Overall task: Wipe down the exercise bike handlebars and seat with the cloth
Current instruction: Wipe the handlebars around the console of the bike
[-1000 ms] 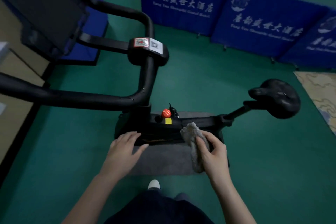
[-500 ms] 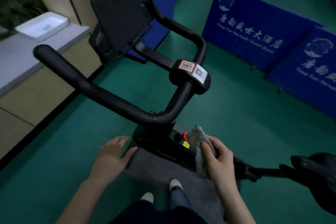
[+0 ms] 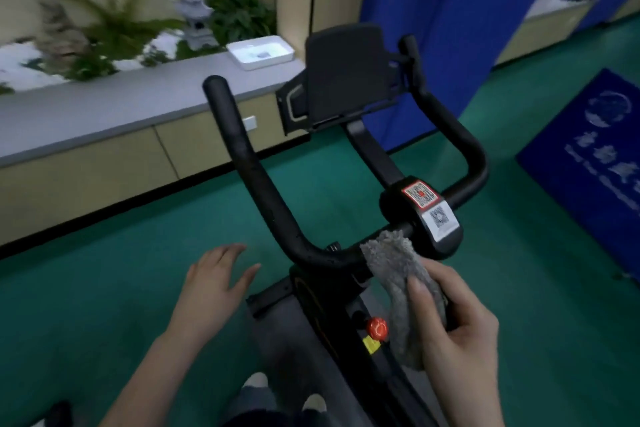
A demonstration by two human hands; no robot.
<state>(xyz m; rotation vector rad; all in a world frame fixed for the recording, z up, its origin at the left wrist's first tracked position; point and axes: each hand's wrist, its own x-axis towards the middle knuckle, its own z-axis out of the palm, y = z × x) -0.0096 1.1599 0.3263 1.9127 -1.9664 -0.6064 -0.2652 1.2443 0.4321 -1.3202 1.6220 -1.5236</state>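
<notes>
Head view: right hand [image 3: 457,329] grips the grey fluffy cloth [image 3: 398,274] against the black tubular handlebars [image 3: 263,184]; left hand [image 3: 216,279] hovers relaxed, empty. Handlebar wiping appears to be starting; next, sweep along the bar.

A single view comes from a camera worn on the person's head, facing forward and tilted down over the bike. It sits close: the handlebars [image 3: 242,146] fill the middle, while the left hand [image 3: 214,274] and the right hand [image 3: 460,333], gripping the cloth [image 3: 398,274], rise from the bottom edge beside the feet. The wide lens also takes in the counter [image 3: 104,107] at upper left and the blue panels [image 3: 433,28] at upper right, though these look soft, perhaps blurred.
</notes>
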